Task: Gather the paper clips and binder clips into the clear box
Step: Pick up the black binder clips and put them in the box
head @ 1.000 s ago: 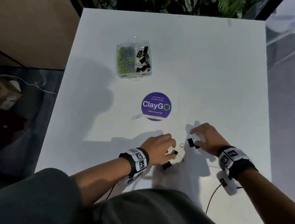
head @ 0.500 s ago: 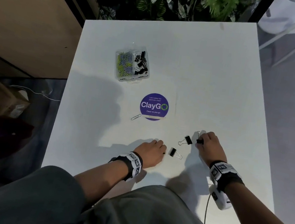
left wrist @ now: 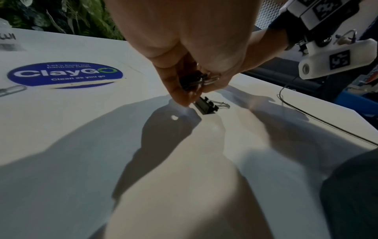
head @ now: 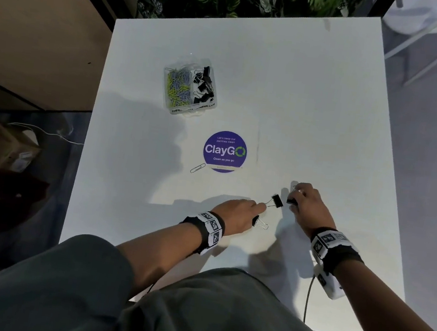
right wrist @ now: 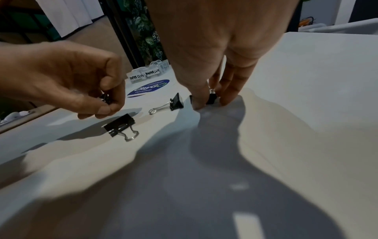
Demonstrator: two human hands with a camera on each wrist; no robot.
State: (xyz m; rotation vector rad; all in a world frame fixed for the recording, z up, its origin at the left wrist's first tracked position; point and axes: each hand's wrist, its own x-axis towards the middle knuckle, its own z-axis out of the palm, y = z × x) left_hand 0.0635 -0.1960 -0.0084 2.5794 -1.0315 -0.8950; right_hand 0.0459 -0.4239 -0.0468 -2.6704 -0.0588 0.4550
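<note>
The clear box [head: 190, 87] stands at the table's far left, its two compartments holding coloured paper clips and black binder clips. My left hand [head: 257, 211] grips a black binder clip [left wrist: 193, 80] in its curled fingers. A second binder clip [head: 259, 223] lies on the table just beneath that hand. A third binder clip [head: 277, 201] lies between my hands, its wire handle at my left fingertips. My right hand [head: 295, 201] pinches a fourth binder clip [right wrist: 211, 97] that rests on the table. A lone silver paper clip [head: 197, 167] lies beside the sticker.
A round purple ClayGo sticker [head: 225, 151] is stuck flat on the white table [head: 318, 109] between the box and my hands. Plants stand behind the far edge. A thin cable [head: 307, 298] hangs over the near right edge.
My left hand has reached forward and right, up to the handle of the middle binder clip. My right hand stays on its clip, shifted slightly.
</note>
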